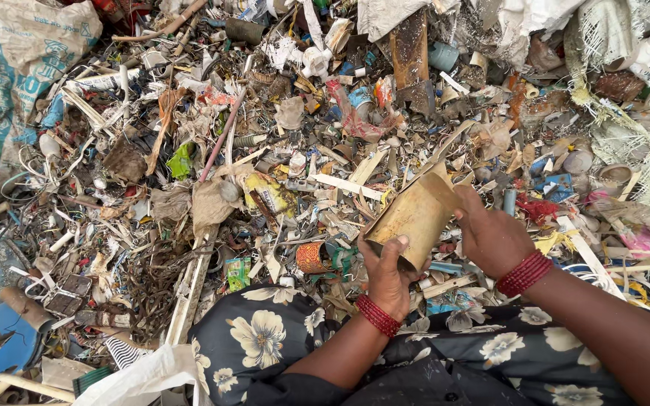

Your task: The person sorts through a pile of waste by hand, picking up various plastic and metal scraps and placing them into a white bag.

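1. Left: large woven plastic sack [9,83] at edge of mixed scrap heap [189,173].
2. Left hand [387,274] clamped on lower end of dirty yellow-brown split pipe piece [415,216], above lap.
3. Right hand [490,234] gripping its right edge.

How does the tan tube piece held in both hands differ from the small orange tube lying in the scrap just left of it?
The tan tube piece is clearly bigger than the orange tube. It is dull yellowish brown with a torn, jagged upper end, while the orange one is bright, patterned and looks whole. The tan piece is lifted, gripped by the left hand and right hand; the orange one lies untouched on the scrap pile. Both are short hollow tubes.
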